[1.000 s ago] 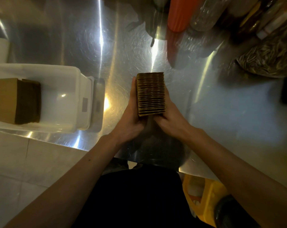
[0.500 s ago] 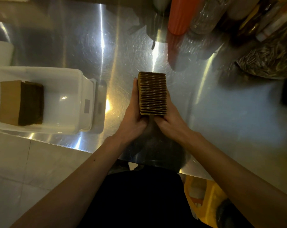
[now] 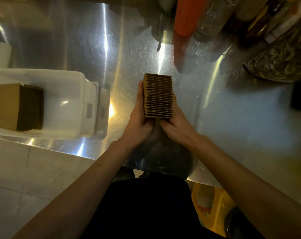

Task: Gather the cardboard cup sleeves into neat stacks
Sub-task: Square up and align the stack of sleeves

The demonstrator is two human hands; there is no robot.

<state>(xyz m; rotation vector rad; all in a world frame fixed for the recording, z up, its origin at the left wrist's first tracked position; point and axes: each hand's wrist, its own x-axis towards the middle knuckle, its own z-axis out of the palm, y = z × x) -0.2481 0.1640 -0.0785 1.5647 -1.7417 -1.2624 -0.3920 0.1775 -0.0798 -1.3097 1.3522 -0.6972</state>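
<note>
- The stack of cardboard cup sleeves (image 3: 158, 96) is squared, edges up, above the middle of the steel counter (image 3: 232, 118).
- The left hand (image 3: 138, 121) presses flat along its left side, fingers together against the cardboard.
- The right hand (image 3: 176, 128) clamps the right side and near end, fingers mostly hidden beneath.
- At the left, a white plastic bin (image 3: 74, 107) holds a second stack of sleeves (image 3: 19, 106).
- An orange container (image 3: 185, 16) and jars stand at the far edge.

Ridged tan sleeves (image 3: 158, 96); white bin (image 3: 74, 107); orange bottle (image 3: 186, 16).
</note>
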